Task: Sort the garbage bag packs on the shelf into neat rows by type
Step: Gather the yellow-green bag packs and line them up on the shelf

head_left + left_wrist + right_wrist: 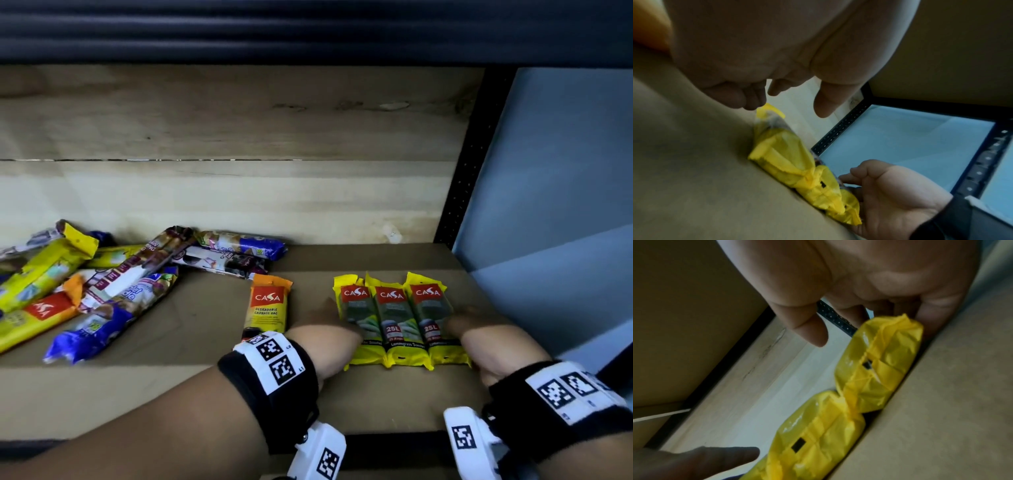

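Observation:
Three yellow CASA packs [394, 318] lie side by side in a tight row on the right part of the brown shelf board [191, 329]. My left hand [330, 318] presses its straight fingers against the row's left side; my right hand [469, 325] presses against the right side. The left wrist view shows the left hand [777, 91] touching the yellow packs [787, 154] and the right hand [885, 186] at their far end. In the right wrist view the right hand [859, 313] touches a yellow pack [879, 366]. An orange CASA pack [269, 308] lies alone just left of the row.
A loose pile of mixed packs [102, 281], yellow, orange, purple and white, covers the shelf's left part. A wooden back wall [239, 198] closes the shelf behind. A black perforated upright [459, 192] and a blue wall [555, 188] bound it on the right.

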